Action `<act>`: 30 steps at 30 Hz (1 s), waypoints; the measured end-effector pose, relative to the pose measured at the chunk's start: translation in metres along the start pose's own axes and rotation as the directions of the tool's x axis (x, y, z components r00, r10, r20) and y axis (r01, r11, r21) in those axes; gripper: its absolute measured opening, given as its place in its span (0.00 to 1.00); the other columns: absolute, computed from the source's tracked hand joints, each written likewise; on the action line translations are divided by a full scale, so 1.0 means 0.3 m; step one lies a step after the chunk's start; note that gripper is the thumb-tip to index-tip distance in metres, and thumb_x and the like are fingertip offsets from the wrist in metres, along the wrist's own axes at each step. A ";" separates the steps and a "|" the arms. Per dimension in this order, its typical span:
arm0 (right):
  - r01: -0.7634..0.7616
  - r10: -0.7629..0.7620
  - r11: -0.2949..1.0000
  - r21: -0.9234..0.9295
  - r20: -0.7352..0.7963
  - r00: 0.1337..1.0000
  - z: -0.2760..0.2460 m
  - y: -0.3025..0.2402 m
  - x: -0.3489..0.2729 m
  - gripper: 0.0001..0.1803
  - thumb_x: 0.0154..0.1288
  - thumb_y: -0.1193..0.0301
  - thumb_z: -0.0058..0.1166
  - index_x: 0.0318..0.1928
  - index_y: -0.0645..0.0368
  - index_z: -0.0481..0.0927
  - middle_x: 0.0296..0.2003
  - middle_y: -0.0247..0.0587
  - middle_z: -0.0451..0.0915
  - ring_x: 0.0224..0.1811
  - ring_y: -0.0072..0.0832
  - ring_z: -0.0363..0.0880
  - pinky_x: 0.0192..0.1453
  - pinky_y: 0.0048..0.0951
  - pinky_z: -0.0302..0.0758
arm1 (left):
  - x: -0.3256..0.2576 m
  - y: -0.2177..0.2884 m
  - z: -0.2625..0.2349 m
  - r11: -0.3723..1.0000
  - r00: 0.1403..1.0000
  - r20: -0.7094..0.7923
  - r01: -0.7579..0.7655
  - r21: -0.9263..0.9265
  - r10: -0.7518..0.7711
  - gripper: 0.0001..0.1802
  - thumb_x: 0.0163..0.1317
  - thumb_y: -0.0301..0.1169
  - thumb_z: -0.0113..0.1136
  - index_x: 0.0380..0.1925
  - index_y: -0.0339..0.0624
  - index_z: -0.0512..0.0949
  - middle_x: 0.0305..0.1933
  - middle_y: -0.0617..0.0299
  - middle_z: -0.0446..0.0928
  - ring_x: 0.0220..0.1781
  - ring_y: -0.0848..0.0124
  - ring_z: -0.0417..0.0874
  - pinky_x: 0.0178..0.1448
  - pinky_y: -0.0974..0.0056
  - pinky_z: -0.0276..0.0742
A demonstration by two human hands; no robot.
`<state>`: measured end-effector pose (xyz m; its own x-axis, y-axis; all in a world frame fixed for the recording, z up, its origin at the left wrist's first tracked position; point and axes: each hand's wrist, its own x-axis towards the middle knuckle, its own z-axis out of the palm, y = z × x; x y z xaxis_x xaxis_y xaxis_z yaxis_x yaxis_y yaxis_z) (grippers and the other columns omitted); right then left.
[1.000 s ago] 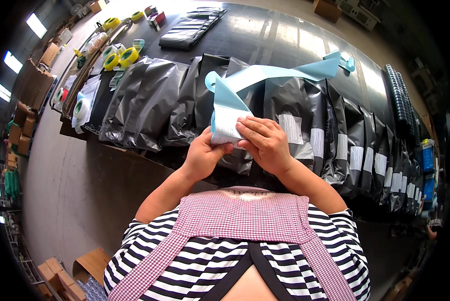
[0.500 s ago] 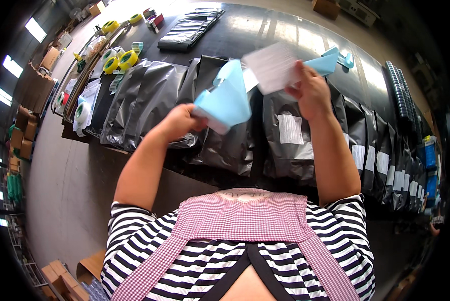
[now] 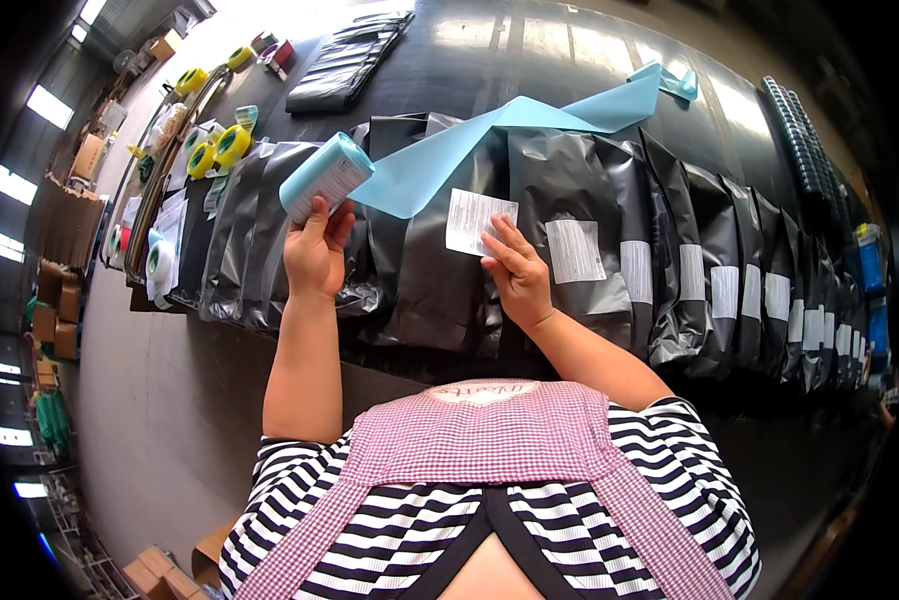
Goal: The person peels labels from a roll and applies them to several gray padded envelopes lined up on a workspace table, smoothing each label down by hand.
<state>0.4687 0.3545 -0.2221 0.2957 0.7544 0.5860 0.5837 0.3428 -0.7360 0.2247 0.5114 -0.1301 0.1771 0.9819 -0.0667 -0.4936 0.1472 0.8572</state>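
My left hand (image 3: pixel 315 250) is closed around a roll of labels (image 3: pixel 327 178) with light-blue backing, raised over the black bags. From the roll, a twisted strip of blue backing (image 3: pixel 514 118) trails right across the bag tops. A white printed label (image 3: pixel 480 222) lies against the front of a black plastic mailer bag (image 3: pixel 449 295). My right hand (image 3: pixel 521 278) touches that label's right edge, its fingers stretched and slightly apart. Beside it on the right, another black bag (image 3: pixel 559 175) bears a white label (image 3: pixel 575 251).
A row of labelled black bags (image 3: pixel 729 240) runs along the table's near edge to the right. Folded black bags (image 3: pixel 344 65) lie on the dark table (image 3: pixel 449 60). Yellow tape rolls (image 3: pixel 231 146) stand at left. A dark grid-patterned roll (image 3: pixel 804 160) lies at far right.
My right hand has come down and left with the label, which is now against the bag. My left hand has moved left with the roll, and the blue backing has stretched out between.
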 end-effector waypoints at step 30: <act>0.012 0.547 0.665 -0.747 0.498 0.673 0.193 -0.037 0.172 0.43 0.64 0.61 0.55 0.75 0.62 0.56 0.78 0.40 0.47 0.82 0.47 0.31 0.76 0.64 0.54 | -0.163 0.052 -0.055 0.993 0.996 0.041 0.086 -0.086 -0.083 0.18 0.70 0.34 0.62 0.55 0.40 0.73 0.51 0.58 0.81 0.48 0.64 0.86 0.47 0.64 0.87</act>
<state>0.4338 0.4221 -0.2031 0.1417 0.9740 -0.1769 0.9565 -0.1807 -0.2291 0.1943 0.4677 -0.1219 0.2522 0.9607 -0.1162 -0.5477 0.2407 0.8013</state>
